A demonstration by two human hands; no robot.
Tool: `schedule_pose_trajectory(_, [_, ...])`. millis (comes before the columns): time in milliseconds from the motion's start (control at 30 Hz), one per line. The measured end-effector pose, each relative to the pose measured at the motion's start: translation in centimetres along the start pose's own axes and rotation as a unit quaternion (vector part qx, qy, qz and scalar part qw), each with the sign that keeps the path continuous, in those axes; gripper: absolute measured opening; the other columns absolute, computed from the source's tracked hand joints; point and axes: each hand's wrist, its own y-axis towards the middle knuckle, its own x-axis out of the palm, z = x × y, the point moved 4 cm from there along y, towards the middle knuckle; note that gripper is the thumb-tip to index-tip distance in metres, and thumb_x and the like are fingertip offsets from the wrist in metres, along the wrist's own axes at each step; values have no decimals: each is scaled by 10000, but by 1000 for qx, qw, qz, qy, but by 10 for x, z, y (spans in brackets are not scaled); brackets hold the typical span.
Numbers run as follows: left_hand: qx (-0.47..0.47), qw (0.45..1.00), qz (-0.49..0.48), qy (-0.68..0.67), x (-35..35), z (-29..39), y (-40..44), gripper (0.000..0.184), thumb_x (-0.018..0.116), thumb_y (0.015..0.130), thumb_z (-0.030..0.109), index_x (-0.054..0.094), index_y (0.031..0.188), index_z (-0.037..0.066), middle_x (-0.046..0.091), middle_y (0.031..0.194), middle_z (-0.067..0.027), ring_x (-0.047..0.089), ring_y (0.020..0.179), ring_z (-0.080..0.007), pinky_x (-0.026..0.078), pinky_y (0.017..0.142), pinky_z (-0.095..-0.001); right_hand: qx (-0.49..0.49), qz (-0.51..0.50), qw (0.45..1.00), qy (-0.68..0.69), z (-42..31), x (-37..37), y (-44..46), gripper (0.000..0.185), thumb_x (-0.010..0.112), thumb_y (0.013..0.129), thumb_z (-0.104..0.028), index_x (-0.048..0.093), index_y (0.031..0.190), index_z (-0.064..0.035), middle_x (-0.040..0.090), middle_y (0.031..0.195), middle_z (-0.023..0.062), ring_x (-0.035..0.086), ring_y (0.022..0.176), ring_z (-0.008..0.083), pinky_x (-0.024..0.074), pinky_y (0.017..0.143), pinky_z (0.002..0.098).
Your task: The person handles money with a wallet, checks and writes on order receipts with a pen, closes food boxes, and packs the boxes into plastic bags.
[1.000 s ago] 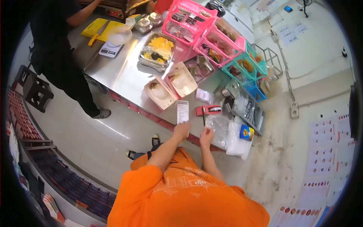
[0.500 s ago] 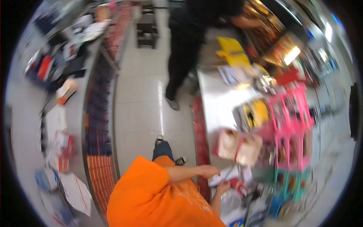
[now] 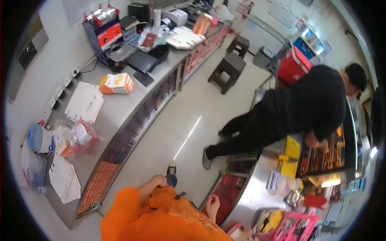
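Note:
My left hand (image 3: 159, 181) is beside my waist, over the front of the orange shirt (image 3: 161, 217). Its fingers curl inward, and whatever they hold, if anything, is hidden. To the right, my right hand (image 3: 212, 205) is raised near the edge of the metal counter (image 3: 246, 201), in front of the red shelf below it. Its fingertips are pinched together; nothing between them is clear enough to name. Neither the paper slip nor the red tool shows. At the bottom right, a tray of yellow food (image 3: 270, 221) sits beside a pink basket (image 3: 295, 227).
A person in black (image 3: 301, 104) leans over the right counter by a yellow cutting board (image 3: 290, 154). Dark stools (image 3: 228, 70) stand on the floor. The left counter (image 3: 96, 132) holds white cardboard sheets (image 3: 84, 102), plastic bags (image 3: 82, 134) and devices.
My view has swung left, toward the aisle and the other counter. My left hand has come back to my waist. The slip and the red tool have left view.

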Motion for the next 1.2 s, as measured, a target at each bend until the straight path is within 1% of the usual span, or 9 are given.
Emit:
schedule_pose_trajectory(67, [72,996,44,-1,-65,6,-26,659,592,913,502,553,1342,4,677,1171,-210,660,1061,-311,509,914,-425,-49,-88,995,14,-41,30,57,123,625,913,-120,632,941,1,628,728,70,599,683,145,505,651,313])
schedule_pose_trajectory(133, [131,921,137,-340,-110,0,-22,564,666,882,361,570,1299,-7,708,1069,-194,689,943,-293,531,840,-390,12,-119,992,40,-45,57,99,153,617,926,-151,639,956,-3,650,745,90,631,687,181,512,649,336])
schedule_pose_trajectory(233, [179,892,136,-393,-167,-7,3,532,693,857,264,564,1302,2,710,1059,-171,689,907,-279,530,819,-359,-9,-216,973,-76,-27,93,144,209,626,927,-221,653,984,-22,685,808,132,672,746,264,527,680,390])
schedule_pose_trajectory(300, [155,925,134,-320,-184,-22,45,519,686,854,295,592,1276,7,707,1079,-173,681,940,-290,525,838,-375,-30,-303,940,-152,-13,106,169,266,655,906,-295,671,992,-44,709,866,174,694,812,336,532,711,429])
schedule_pose_trajectory(400, [153,978,68,-127,-201,-67,111,495,649,865,377,659,1201,14,692,1164,-172,657,1037,-309,504,899,-408,54,-249,958,-129,-37,111,229,284,671,892,-318,675,994,-53,713,869,176,699,829,336,533,720,430])
schedule_pose_trajectory(600, [-39,930,80,-356,-310,-171,140,494,577,924,460,690,1172,48,656,1261,-165,611,1159,-326,469,988,-421,-112,-201,968,-104,-131,167,450,242,630,921,-240,660,947,-1,694,794,181,686,725,304,531,685,400])
schedule_pose_trajectory(933, [-6,809,381,-448,-586,-129,13,445,588,951,377,623,1238,38,702,1107,-185,673,1030,-342,524,904,-398,-377,-245,890,-75,-604,305,769,188,629,948,-170,630,1005,10,674,789,97,646,704,167,518,648,320])
schedule_pose_trajectory(1133, [146,688,468,-536,-751,-129,-4,367,606,953,224,576,1260,25,718,1000,-158,693,876,-288,534,783,-356,-422,-347,838,-7,-737,485,835,295,677,905,-218,642,1102,-3,700,940,162,684,755,231,540,709,349])
schedule_pose_trajectory(1200, [123,708,462,-520,-818,-138,-31,365,615,951,243,591,1267,60,717,1045,-125,690,947,-265,534,824,-374,-377,-412,828,-46,-799,528,830,385,695,885,-267,618,1134,15,694,1009,182,694,767,270,550,734,362])
